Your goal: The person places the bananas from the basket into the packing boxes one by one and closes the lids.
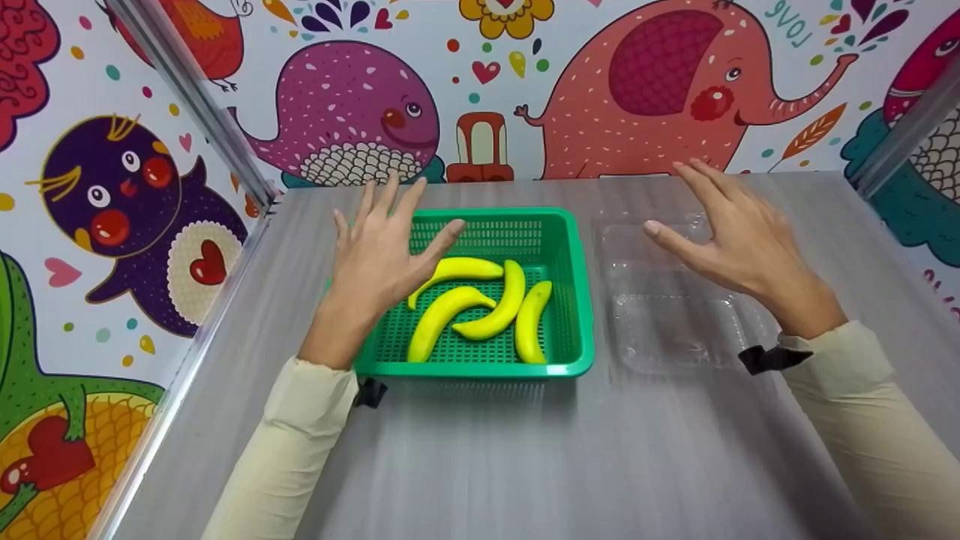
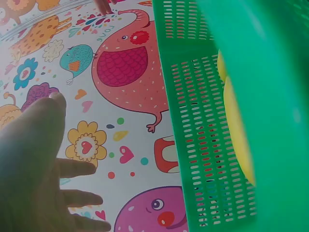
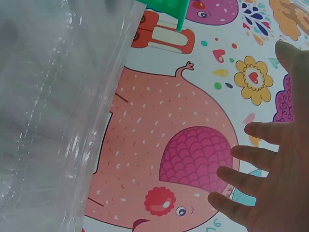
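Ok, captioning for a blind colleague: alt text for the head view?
Four yellow bananas lie in a green basket on a grey table; a person's open left hand hovers by the basket, the open right hand near a clear plastic container.

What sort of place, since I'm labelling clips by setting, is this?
Probably a booth-like workspace for tabletop handling, though the wider room is out of view. Cartoon-printed panels border a grey table, where a green basket holding yellow bananas stands.
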`<action>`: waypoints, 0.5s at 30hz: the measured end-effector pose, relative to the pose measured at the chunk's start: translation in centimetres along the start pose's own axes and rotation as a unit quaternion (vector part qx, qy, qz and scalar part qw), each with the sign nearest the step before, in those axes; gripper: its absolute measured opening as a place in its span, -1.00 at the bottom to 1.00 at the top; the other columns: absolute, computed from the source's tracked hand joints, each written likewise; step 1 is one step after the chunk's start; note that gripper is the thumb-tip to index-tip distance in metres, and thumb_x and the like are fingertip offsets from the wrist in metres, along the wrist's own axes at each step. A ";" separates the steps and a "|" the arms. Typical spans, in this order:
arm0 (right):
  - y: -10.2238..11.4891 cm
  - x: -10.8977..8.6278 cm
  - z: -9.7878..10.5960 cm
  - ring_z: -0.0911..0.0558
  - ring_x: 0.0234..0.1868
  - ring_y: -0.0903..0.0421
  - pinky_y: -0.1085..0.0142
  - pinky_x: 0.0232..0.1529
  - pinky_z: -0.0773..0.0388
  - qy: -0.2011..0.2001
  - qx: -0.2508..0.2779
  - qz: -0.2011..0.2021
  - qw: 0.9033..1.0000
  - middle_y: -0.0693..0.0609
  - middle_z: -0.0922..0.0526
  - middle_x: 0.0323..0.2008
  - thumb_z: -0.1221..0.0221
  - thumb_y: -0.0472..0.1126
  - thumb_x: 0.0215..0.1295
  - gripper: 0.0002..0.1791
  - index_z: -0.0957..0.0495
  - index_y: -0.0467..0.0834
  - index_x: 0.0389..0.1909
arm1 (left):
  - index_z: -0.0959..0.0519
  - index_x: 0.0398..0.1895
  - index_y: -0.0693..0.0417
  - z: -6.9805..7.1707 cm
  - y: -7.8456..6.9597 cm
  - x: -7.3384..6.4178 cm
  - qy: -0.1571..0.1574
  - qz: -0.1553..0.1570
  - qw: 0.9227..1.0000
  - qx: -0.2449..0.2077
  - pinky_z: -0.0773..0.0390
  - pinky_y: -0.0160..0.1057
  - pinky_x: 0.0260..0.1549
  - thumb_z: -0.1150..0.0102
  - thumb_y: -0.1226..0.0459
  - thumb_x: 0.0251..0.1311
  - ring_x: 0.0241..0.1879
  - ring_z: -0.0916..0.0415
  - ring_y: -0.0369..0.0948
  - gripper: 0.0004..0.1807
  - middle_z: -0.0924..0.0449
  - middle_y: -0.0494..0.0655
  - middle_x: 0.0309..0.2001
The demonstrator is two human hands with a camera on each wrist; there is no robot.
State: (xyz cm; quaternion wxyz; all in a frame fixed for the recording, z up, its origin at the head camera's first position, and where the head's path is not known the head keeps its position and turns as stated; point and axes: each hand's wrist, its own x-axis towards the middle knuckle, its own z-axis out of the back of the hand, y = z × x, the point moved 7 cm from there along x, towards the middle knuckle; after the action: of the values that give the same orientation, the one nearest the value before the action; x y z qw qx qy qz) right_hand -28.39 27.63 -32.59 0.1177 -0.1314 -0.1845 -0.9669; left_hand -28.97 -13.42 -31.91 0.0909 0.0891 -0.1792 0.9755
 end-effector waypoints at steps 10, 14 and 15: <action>2.5 -0.6 -0.2 -0.40 0.60 -0.23 -0.50 0.35 -0.45 -0.027 -0.004 0.036 0.999 -0.03 -0.34 0.67 -0.29 0.36 0.36 -0.05 -0.21 0.27 0.71 | -0.29 0.71 -0.13 -0.5 1.9 -2.5 -0.039 -0.001 0.997 -0.064 -0.25 0.45 0.54 0.12 -0.47 0.46 0.69 -0.15 0.18 -0.04 -0.19 0.09 0.72; 3.8 -0.7 -0.6 -0.45 0.57 -0.21 -0.47 0.32 -0.51 -0.037 0.000 0.061 0.997 -0.03 -0.40 0.63 -0.35 0.29 0.34 -0.07 -0.27 0.23 0.69 | -0.36 0.67 -0.04 -0.5 3.3 -3.5 -0.060 0.006 0.994 -0.093 -0.24 0.41 0.57 0.14 -0.40 0.54 0.66 -0.21 0.21 -0.11 -0.27 0.13 0.67; 4.2 -0.7 -0.7 -0.45 0.57 -0.21 -0.46 0.32 -0.51 -0.038 0.004 0.067 0.997 -0.03 -0.41 0.62 -0.37 0.28 0.33 -0.07 -0.29 0.21 0.69 | -0.37 0.66 -0.02 -0.5 3.6 -3.7 -0.064 0.008 0.993 -0.098 -0.24 0.40 0.57 0.15 -0.38 0.56 0.65 -0.22 0.22 -0.12 -0.28 0.14 0.67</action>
State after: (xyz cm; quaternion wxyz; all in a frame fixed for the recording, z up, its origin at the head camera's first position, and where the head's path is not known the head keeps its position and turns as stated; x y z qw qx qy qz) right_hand -26.70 23.73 -32.04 0.1753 -0.1801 -0.1831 -0.9504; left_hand -26.26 -17.07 -34.31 0.0793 0.1409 -0.2805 0.9461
